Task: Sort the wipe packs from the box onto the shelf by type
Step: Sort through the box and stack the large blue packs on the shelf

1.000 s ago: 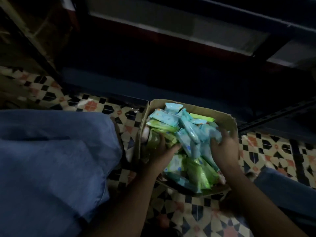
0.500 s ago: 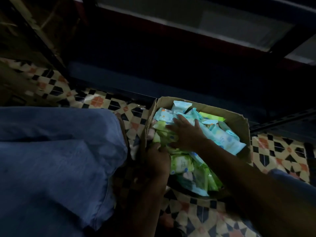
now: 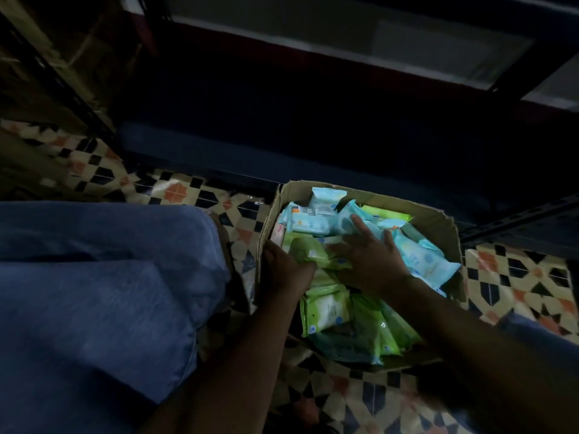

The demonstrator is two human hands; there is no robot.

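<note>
A cardboard box [image 3: 438, 219] stands on the tiled floor, filled with blue wipe packs [image 3: 308, 219] toward the back and green wipe packs [image 3: 326, 311] toward the front. My left hand [image 3: 283, 270] sits at the box's left inner edge, its fingers curled against a green pack [image 3: 305, 252]. My right hand [image 3: 371, 261] lies flat over the middle of the pile, fingers spread across green and blue packs. The dark metal shelf [image 3: 344, 57] rises behind the box; its lower level is in deep shadow.
My knee in blue jeans [image 3: 94, 292] fills the left side, close to the box. Patterned floor tiles [image 3: 517, 277] show around the box. A slotted shelf upright [image 3: 53, 79] slants at the far left. The light is dim.
My right hand moved from the box's right side to the middle of the pile and spread flat. My left hand slid to the box's left edge. The view shifted slightly.
</note>
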